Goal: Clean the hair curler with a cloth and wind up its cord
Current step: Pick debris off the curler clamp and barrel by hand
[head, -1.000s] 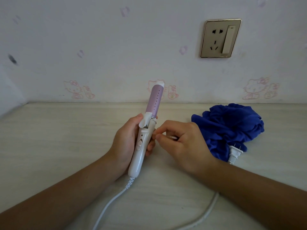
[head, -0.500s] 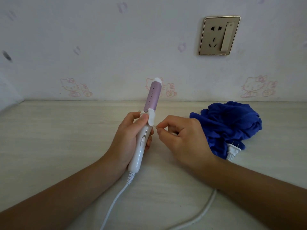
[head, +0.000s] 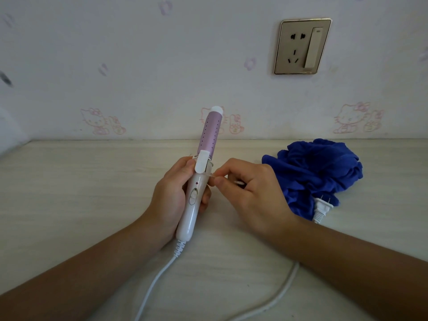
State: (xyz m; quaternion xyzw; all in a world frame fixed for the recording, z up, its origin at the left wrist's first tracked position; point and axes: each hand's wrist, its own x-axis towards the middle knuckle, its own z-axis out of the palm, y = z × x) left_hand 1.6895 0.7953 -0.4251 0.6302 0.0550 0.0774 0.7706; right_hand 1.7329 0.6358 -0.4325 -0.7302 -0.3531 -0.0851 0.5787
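Note:
The hair curler has a pink barrel and a white handle and stands nearly upright above the table. My left hand grips its handle, thumb against the white clamp lever. My right hand pinches a thin white swab-like stick, whose tip touches the curler just below the lever. The white cord runs from the handle's base down out of view, then loops back under my right forearm to the plug. A crumpled blue cloth lies on the table to the right, apart from both hands.
The pale wooden table meets a papered wall at the back. A wall socket with a switch sits high on the right. The plug rests against the cloth's near edge.
The curler has turned in my left hand so its switch faces me, and my thumb has come up to the lever. My right hand has brought the stick's tip to the curler.

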